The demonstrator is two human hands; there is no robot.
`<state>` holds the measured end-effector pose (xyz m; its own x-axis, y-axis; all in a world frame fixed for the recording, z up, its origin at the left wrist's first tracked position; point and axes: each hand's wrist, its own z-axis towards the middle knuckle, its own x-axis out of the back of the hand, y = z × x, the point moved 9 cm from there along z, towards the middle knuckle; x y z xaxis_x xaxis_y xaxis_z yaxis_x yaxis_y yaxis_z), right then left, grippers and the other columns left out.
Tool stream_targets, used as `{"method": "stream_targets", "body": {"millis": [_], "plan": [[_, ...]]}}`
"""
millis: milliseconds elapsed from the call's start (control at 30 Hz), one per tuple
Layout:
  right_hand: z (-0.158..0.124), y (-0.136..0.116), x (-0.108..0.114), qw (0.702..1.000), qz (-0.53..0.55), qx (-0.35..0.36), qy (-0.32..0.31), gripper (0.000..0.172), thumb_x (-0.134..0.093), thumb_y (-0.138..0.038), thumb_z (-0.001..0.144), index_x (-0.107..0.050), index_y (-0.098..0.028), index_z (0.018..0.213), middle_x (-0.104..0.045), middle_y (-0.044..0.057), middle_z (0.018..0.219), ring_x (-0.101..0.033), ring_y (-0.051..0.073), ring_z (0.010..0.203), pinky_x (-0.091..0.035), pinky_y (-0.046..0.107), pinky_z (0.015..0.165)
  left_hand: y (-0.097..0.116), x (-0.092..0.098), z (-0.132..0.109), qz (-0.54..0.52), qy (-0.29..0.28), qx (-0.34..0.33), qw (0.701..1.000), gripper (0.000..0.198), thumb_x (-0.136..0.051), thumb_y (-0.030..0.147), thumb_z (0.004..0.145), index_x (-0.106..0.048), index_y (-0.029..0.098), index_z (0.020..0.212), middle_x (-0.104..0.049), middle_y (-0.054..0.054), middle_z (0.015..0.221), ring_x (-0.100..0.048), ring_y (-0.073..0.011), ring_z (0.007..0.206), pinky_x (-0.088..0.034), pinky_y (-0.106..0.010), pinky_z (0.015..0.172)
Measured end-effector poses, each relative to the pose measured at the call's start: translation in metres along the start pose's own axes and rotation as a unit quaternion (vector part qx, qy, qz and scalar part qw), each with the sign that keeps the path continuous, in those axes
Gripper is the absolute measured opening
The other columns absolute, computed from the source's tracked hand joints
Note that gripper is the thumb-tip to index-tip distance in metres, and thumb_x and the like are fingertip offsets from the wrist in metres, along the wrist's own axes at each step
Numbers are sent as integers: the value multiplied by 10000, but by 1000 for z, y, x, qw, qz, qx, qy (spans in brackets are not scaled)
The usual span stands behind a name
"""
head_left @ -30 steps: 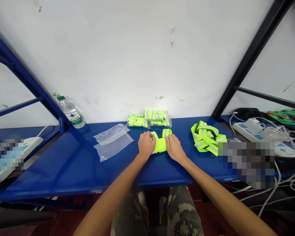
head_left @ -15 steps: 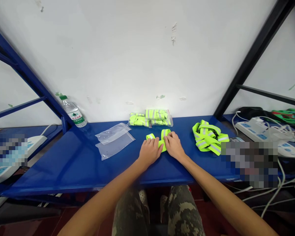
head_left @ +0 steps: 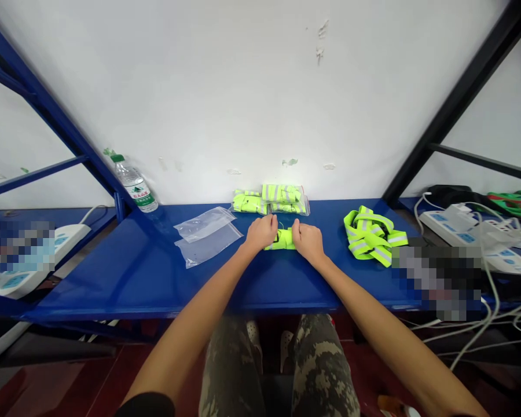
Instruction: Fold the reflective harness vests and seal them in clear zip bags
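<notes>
clasping a yellow-green strap bundle (head_left: 282, 240) at about mid-length of the blue tabletop (head_left: 125, 272): gripped at its left end by a curled left hand (head_left: 263, 231), at its right end by an equally curled right hand (head_left: 309, 240), with fingertips mostly hidden. gathered into a short, compact shape, so probably well along in folding, but not inside any bag. just beyond, near the wall (head_left: 226, 87), already packed and so apparently finished: a small, partly stacked group of bagged bundles (head_left: 282, 192). to the left, lying flat and overlapping, seemingly unused: two clear bags (head_left: 211, 246). to the right, loose and tangled, so apparently left unfolded: a heap of reflective straps (head_left: 363, 225). farther left, near the wall: a water bottle (head_left: 138, 188).
</notes>
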<state>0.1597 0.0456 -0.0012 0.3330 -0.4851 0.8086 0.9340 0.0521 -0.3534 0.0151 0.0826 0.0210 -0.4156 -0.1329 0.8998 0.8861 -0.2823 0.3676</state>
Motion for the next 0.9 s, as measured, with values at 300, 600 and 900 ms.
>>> {"method": "stream_targets", "body": {"millis": [300, 600, 900], "plan": [[18, 10, -21, 997, 11, -71, -38, 497, -297, -327, 1025, -740, -106, 979, -714, 189, 1067, -634, 251, 995, -405, 314, 838, 7, -20, -22, -14, 76, 21, 997, 358, -325, 321, 1006, -630, 163, 1104, -708, -152, 1055, -663, -279, 987, -448, -340, 842], [17, 8, -30, 991, 32, -88, -98, 671, -228, -492, 1026, -764, -158, 798, -744, 181, 867, -691, 268, 820, -395, 319, 705, 0, -23, -13, -20, 64, 47, 997, 357, -349, 348, 993, -657, 169, 1003, -741, -142, 984, -700, -272, 906, -451, -326, 769], [27, 2, -27, 985, 118, -116, -52, 602, -354, -491, 973, -677, -173, 577, -695, 124, 654, -581, 190, 598, -284, 294, 587, -29, -19, -9, -291, 114, 80, 946, 251, -540, 389, 920, -682, 190, 973, -754, -77, 947, -703, -207, 937, -487, -301, 854]]}}
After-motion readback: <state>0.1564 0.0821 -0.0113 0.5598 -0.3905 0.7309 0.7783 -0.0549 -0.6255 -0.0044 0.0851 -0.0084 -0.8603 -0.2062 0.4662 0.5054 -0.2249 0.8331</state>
